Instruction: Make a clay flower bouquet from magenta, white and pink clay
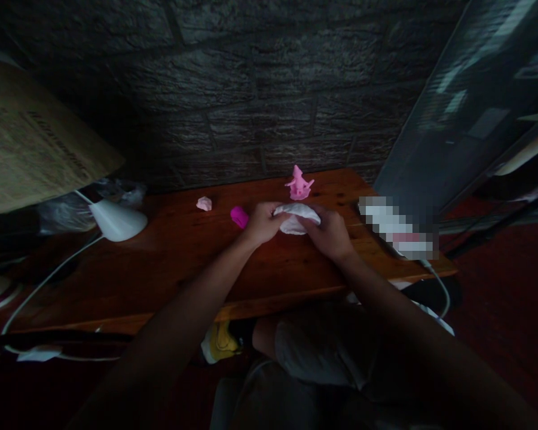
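Between my two hands is a thin, pale, roundish flat piece (296,226), perhaps clay or cloth; I cannot tell which. My left hand (264,222) pinches its left edge, and my right hand (330,233) grips its right side with the thumb on top. Just behind it stands a small pink figure (299,184) with a pointed top and arms held out. Beside my left hand lies a magenta lump (239,217). Farther left sits a pale pink lump (204,203).
The wooden table (174,269) backs onto a dark stone-patterned wall (278,77). On its left are a white lamp base (119,220) with a cord and a large brown paper bag (36,131). A blurred-out device (399,230) with a cable lies at the right edge.
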`<state>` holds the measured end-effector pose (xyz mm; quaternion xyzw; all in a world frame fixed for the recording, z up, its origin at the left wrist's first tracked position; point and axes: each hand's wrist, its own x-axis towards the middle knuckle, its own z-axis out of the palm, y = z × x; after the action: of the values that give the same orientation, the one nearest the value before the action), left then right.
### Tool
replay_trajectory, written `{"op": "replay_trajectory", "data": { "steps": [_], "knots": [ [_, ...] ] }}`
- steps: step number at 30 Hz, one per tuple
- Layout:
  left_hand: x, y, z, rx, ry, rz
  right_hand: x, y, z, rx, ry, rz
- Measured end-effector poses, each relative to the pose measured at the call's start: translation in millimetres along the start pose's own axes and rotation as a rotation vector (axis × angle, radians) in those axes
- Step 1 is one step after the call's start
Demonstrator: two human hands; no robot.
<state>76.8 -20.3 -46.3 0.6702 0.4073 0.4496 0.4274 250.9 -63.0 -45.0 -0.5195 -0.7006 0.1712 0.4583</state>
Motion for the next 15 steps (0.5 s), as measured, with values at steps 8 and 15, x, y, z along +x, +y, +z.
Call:
{"op": "replay_trajectory", "data": {
  "steps": [8, 15],
  "knots": [
    [-7.0, 7.5, 2.6, 0.126, -0.04, 0.105, -0.3, -5.2, -3.5, -0.162, 0.052, 0.095],
    [-7.3, 12.6, 3.6, 0.2, -0.001, 0.214, 0.7, -2.3, -1.5, -0.075, 0.088, 0.115]
  ]
}}
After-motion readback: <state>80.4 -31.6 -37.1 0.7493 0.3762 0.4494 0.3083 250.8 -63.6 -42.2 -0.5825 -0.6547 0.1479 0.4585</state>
